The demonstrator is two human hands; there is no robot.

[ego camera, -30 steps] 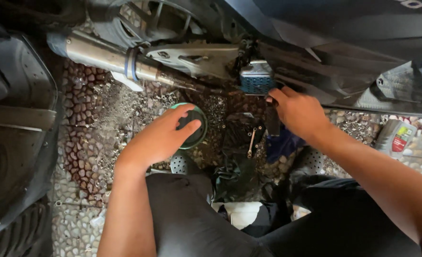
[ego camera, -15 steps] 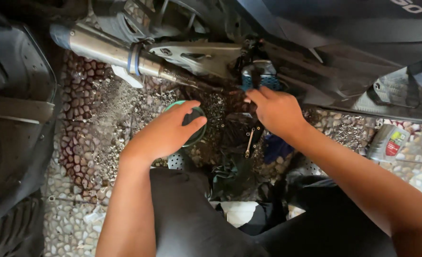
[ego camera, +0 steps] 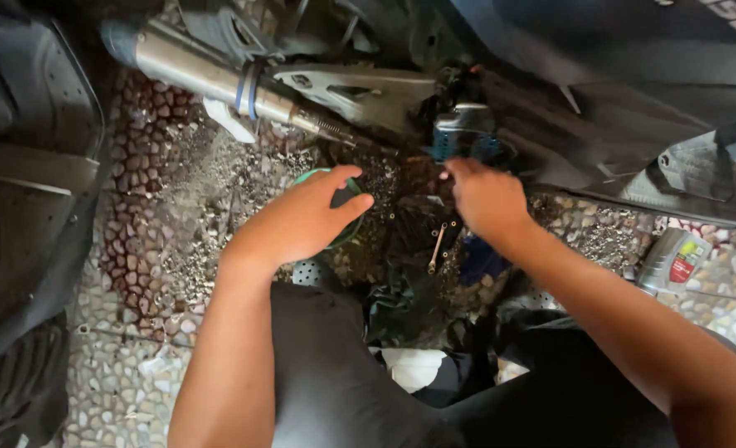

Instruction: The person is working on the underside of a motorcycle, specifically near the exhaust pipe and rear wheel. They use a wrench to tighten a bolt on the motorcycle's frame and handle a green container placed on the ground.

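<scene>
A: Head view: our left hand lies spread on a small round green-rimmed dish on the pebble ground, holding nothing tight.

B: It looks light and stiff. We'd grab its rim.

A: Our right hand pinches at the blue metal part under the motorbike; the grip is hidden.

The pebbled floor, strewn with grit, carries a small wrench, a green round container under the left hand, a grey bottle, and what may be dark rags.
</scene>
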